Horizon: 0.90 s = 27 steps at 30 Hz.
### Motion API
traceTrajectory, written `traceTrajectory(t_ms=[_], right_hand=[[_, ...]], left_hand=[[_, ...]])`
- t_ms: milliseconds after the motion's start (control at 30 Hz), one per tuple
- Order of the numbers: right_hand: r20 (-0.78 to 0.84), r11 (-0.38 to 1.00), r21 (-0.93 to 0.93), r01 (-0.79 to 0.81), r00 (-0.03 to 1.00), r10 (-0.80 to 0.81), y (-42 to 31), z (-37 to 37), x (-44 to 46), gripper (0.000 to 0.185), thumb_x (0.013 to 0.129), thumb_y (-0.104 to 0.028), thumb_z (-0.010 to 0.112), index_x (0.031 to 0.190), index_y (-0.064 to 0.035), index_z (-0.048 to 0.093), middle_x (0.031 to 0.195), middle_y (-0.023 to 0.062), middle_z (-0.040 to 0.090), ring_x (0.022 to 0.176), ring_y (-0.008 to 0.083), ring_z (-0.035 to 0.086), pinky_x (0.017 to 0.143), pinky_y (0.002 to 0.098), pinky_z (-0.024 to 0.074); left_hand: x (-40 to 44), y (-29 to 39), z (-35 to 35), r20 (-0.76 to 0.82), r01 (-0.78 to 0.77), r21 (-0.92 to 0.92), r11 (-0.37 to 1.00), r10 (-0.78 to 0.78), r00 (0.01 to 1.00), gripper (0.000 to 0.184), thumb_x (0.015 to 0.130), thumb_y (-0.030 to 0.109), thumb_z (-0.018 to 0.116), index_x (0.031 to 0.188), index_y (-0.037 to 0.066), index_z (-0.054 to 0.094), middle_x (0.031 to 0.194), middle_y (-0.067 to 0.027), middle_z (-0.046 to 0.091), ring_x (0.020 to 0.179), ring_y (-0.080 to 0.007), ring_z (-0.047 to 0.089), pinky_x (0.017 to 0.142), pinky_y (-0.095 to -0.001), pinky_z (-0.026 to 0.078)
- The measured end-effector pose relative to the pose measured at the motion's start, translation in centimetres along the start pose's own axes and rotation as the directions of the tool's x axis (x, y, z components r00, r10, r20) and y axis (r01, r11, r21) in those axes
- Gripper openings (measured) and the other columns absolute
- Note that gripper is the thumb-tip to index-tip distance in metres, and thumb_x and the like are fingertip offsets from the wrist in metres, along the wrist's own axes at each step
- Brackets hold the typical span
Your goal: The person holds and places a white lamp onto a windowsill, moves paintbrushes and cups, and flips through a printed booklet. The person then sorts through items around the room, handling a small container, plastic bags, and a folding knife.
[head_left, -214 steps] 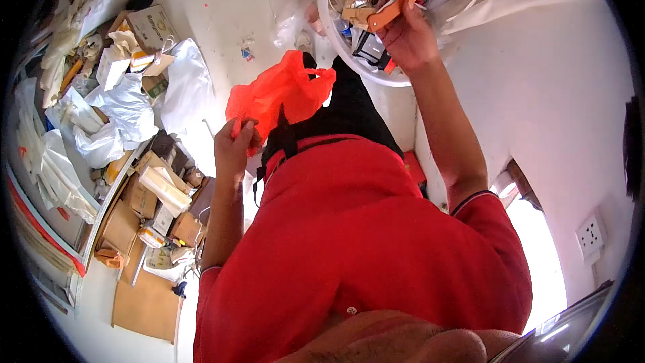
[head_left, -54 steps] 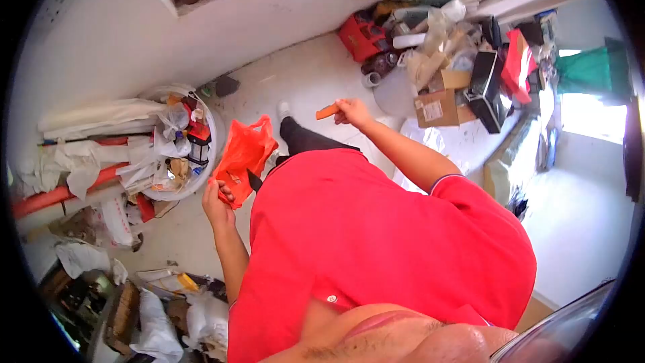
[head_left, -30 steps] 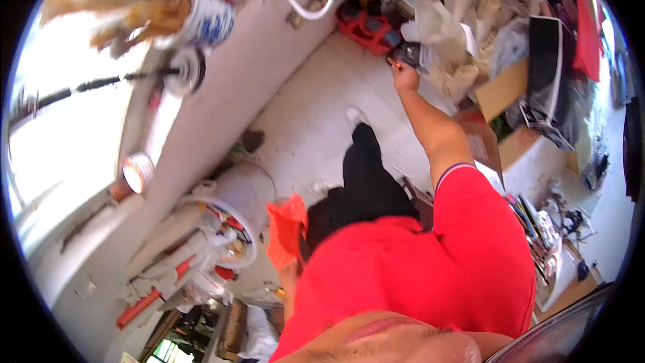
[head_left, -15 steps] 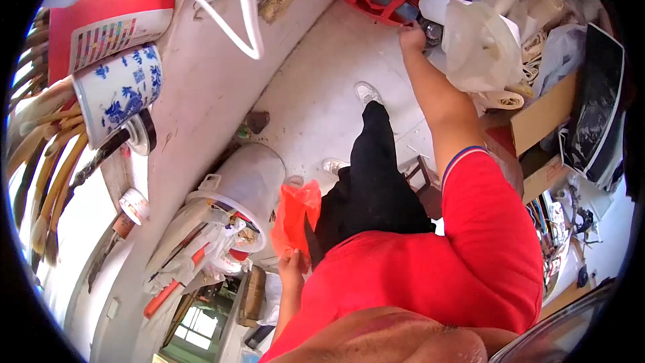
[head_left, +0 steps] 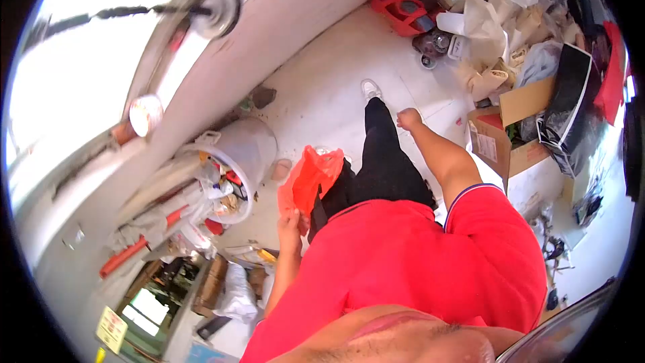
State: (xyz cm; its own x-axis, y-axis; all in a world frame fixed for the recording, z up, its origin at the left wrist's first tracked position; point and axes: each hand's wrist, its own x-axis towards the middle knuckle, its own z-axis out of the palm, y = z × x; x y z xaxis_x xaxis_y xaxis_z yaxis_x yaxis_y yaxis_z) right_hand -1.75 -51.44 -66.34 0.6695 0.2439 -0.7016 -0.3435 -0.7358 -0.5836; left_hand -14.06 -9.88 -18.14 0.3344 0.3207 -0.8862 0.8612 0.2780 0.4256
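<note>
A thin red plastic bag point(head_left: 310, 178) hangs from my left hand point(head_left: 291, 223), whose fingers are pinched on its edge beside my black trousers. My right hand point(head_left: 410, 119) is in the air over the pale floor, in front of my right leg. Its fingers are curled closed and nothing shows in them. The red plastic basket point(head_left: 401, 15) lies on the floor by the wall, well apart from that hand. Near the basket are a dark bag-like bundle and a small can point(head_left: 428, 62).
A whitish bin point(head_left: 259, 151) full of rolls and litter stands at my left. On the right are a heap of paper rolls and plastic bags point(head_left: 484, 27) and an open cardboard box point(head_left: 489, 140). A windowsill holds a small jar point(head_left: 146, 115) and, blurred, a brush pot.
My right hand has drawn back from beside the red basket toward my body, and its fingers are closed. The red bag stays in my left hand. My view has shifted.
</note>
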Motion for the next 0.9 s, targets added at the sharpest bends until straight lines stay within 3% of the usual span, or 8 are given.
traceTrajectory(t_ms=[67, 300, 367, 400, 433, 467, 500, 900], right_hand=[[0.095, 0.937, 0.183, -0.296, 0.954, 0.283, -3.8, -0.8, -2.5, 0.016, 0.085, -0.013, 0.055, 0.088, 0.0018, 0.062, 0.075, 0.0121, 0.063, 0.052, 0.0213, 0.061, 0.043, 0.0328, 0.0466], [0.14, 0.87, 0.199, -0.451, 0.892, 0.43, -21.2, -2.4, -6.6, 0.019, 0.086, -0.017, 0.054, 0.077, -0.0013, 0.061, 0.073, 0.0116, 0.065, 0.052, 0.0206, 0.062, 0.04, 0.0343, 0.0456], [0.315, 0.797, -0.505, 0.331, 0.931, -0.186, -22.3, -0.7, -3.5, 0.02, 0.084, -0.018, 0.056, 0.073, -0.0027, 0.061, 0.072, 0.0115, 0.064, 0.056, 0.0195, 0.063, 0.044, 0.0343, 0.0478], [0.414, 0.262, -0.775, 0.575, 0.776, -0.476, -25.1, -0.3, -3.4, 0.021, 0.084, -0.019, 0.057, 0.071, -0.0036, 0.061, 0.072, 0.0115, 0.064, 0.059, 0.0189, 0.064, 0.047, 0.0342, 0.0494], [0.381, 0.524, -0.723, 0.451, 0.892, -0.241, -28.8, 1.0, -3.7, 0.016, 0.084, -0.02, 0.06, 0.078, -0.0051, 0.063, 0.076, 0.0111, 0.065, 0.065, 0.0193, 0.065, 0.055, 0.0345, 0.0516], [0.259, 0.934, -0.303, 0.189, 0.96, -0.11, -30.9, 3.6, -3.6, 0.016, 0.084, -0.02, 0.06, 0.085, -0.0051, 0.063, 0.079, 0.0109, 0.065, 0.067, 0.02, 0.065, 0.057, 0.0341, 0.0514], [0.224, 0.958, 0.243, -0.152, 0.97, 0.097, -32.7, 5.7, -3.9, 0.017, 0.085, -0.021, 0.06, 0.091, -0.0051, 0.063, 0.082, 0.0107, 0.066, 0.068, 0.0206, 0.065, 0.059, 0.0336, 0.0512], [0.459, 0.955, -0.262, 0.14, 0.889, -0.004, -50.9, 28.8, -14.1, 0.037, 0.082, -0.013, 0.063, 0.116, 0.0016, 0.057, 0.093, 0.0125, 0.066, 0.069, 0.0219, 0.068, 0.048, 0.0272, 0.0478]], left_hand=[[-0.7, -2.0, -2.0, -0.024, -0.054, -0.026, 0.998, 0.053, 0.998, 0.022, 0.093, 0.021, 0.053, 0.088, 0.0, 0.058, 0.066, -0.0076, 0.059, 0.054, -0.0156, 0.055, 0.05, -0.0275, 0.045], [-6.9, -7.9, -8.3, -0.194, -0.181, -0.3, 0.937, 0.126, 0.973, 0.022, 0.094, 0.021, 0.053, 0.09, 0.001, 0.061, 0.071, -0.006, 0.061, 0.059, -0.0122, 0.056, 0.055, -0.0235, 0.045], [-8.4, -10.0, -10.3, -0.247, -0.256, -0.34, 0.905, 0.177, 0.953, 0.022, 0.094, 0.02, 0.052, 0.091, 0.0, 0.061, 0.071, -0.006, 0.061, 0.06, -0.0119, 0.056, 0.055, -0.0238, 0.045], [-8.6, -11.0, -11.6, -0.265, -0.289, -0.353, 0.89, 0.201, 0.943, 0.022, 0.094, 0.019, 0.052, 0.091, 0.0, 0.061, 0.071, -0.006, 0.061, 0.06, -0.0117, 0.056, 0.056, -0.024, 0.046], [-8.5, -12.6, -13.1, -0.278, -0.309, -0.361, 0.88, 0.215, 0.936, 0.022, 0.094, 0.019, 0.052, 0.091, 0.0, 0.061, 0.071, -0.0059, 0.061, 0.06, -0.0117, 0.056, 0.056, -0.0241, 0.046], [-8.3, -14.2, -14.8, -0.282, -0.321, -0.37, 0.872, 0.224, 0.933, 0.021, 0.094, 0.019, 0.052, 0.091, 0.0, 0.061, 0.071, -0.0059, 0.061, 0.06, -0.0116, 0.056, 0.056, -0.0241, 0.046], [-8.4, -16.0, -16.2, -0.285, -0.34, -0.374, 0.863, 0.242, 0.927, 0.021, 0.094, 0.019, 0.052, 0.091, 0.0, 0.061, 0.071, -0.0059, 0.061, 0.06, -0.0115, 0.056, 0.056, -0.0241, 0.046], [-12.8, -29.2, -29.3, -0.553, -0.378, -0.71, 0.594, -0.138, 0.822, 0.02, 0.092, 0.02, 0.054, 0.087, 0.001, 0.06, 0.069, -0.0051, 0.059, 0.057, -0.0134, 0.055, 0.055, -0.0256, 0.045]])
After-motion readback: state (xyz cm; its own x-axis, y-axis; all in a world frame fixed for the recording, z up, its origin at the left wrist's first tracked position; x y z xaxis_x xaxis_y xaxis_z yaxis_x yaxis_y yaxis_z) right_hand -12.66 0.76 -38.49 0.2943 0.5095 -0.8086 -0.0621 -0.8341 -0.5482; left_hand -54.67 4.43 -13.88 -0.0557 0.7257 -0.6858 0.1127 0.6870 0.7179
